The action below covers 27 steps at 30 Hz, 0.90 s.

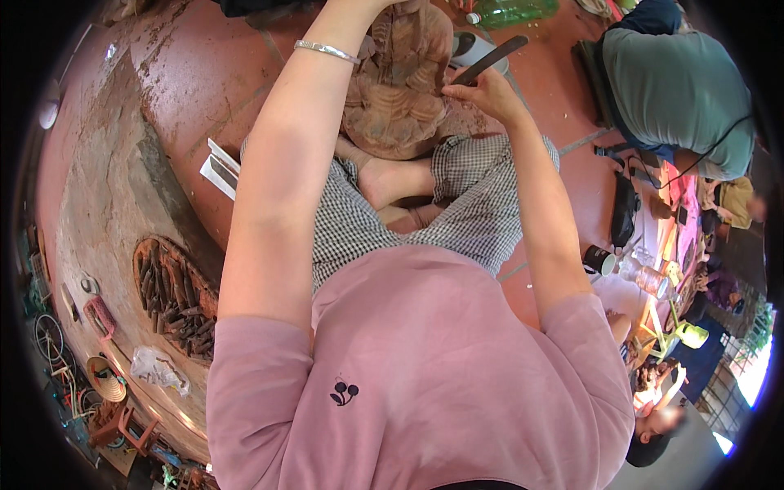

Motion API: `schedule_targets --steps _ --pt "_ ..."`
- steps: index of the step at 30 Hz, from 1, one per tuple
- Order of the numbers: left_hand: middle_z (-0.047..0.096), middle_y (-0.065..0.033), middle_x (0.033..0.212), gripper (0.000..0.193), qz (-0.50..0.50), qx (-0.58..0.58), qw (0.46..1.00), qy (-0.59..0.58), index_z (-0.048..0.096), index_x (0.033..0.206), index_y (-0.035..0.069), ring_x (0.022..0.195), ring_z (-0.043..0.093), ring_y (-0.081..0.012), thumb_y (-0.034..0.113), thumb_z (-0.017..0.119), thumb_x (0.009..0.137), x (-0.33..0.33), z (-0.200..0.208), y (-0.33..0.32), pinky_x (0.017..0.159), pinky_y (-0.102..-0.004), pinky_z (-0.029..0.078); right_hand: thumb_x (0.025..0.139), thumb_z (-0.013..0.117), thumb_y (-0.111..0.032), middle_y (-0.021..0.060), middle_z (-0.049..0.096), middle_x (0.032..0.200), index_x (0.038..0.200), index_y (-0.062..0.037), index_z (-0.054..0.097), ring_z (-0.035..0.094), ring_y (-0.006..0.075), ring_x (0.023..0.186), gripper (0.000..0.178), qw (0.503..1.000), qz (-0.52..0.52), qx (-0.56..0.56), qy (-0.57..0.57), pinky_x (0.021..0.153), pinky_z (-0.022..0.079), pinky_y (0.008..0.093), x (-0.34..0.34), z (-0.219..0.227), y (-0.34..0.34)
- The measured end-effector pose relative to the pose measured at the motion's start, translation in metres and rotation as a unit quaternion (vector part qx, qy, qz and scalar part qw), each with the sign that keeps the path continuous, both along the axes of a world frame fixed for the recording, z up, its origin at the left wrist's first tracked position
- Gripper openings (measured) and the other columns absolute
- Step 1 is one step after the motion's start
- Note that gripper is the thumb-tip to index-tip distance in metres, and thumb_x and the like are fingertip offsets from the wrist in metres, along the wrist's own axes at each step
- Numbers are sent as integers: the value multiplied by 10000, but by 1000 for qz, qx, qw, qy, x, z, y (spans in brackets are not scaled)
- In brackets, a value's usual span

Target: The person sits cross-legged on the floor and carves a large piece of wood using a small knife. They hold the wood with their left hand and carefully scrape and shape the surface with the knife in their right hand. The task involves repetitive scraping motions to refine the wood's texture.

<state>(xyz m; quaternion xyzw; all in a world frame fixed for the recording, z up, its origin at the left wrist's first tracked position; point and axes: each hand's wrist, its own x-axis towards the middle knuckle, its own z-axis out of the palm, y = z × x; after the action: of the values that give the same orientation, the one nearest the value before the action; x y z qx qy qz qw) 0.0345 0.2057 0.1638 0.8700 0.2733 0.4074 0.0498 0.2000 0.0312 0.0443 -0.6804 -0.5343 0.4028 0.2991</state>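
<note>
Upright between my crossed legs stands a brown sculpted figure (396,118) with folds of drapery carved on its front. My left arm, with a silver bangle (327,51), reaches to its upper part. Only a sliver of my left hand (377,3) shows at the top edge, so its fingers are hidden. On the figure's right side, my right hand (495,96) is closed around a dark, flat, strip-shaped tool (492,59). The tool slants up and to the right, and its rounded end points away from the figure.
A basin (482,51) and a green plastic bottle (514,11) lie beyond the figure. At left, a grey slab (106,212) bears a tray of dark sticks (171,298). Another person (678,98) sits at right, near a cup (601,260).
</note>
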Motion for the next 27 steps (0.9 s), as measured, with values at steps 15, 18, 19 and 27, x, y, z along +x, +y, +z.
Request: schedule_targets --steps 15,18,19,27 --pt "709 -134 989 407 13 -21 999 37 710 1018 64 940 676 -300 336 709 715 1 8 -1 831 -408 542 760 837 -303 81 652 697 880 6 724 593 173 612 350 980 107 154 -67 572 473 339 3 -14 -7" --pt "708 -137 991 400 11 -29 998 50 712 1013 62 939 675 -304 330 710 717 1 9 -5 828 -411 542 744 851 -263 57 672 732 892 -14 730 615 154 677 314 992 53 -26 -112 639 501 317 11 -5 10" --pt "708 -138 991 396 13 -30 998 56 712 1011 62 938 675 -305 328 710 717 0 10 -4 828 -413 542 732 859 -259 43 673 730 883 -35 736 623 151 715 297 997 25 -46 -58 685 507 322 10 -7 13" --pt "708 -131 962 385 10 -21 999 37 714 981 56 913 677 -305 329 714 709 1 9 -4 807 -409 546 727 849 -273 125 695 751 884 -25 716 652 254 713 322 990 62 23 -123 659 503 372 5 -3 11"
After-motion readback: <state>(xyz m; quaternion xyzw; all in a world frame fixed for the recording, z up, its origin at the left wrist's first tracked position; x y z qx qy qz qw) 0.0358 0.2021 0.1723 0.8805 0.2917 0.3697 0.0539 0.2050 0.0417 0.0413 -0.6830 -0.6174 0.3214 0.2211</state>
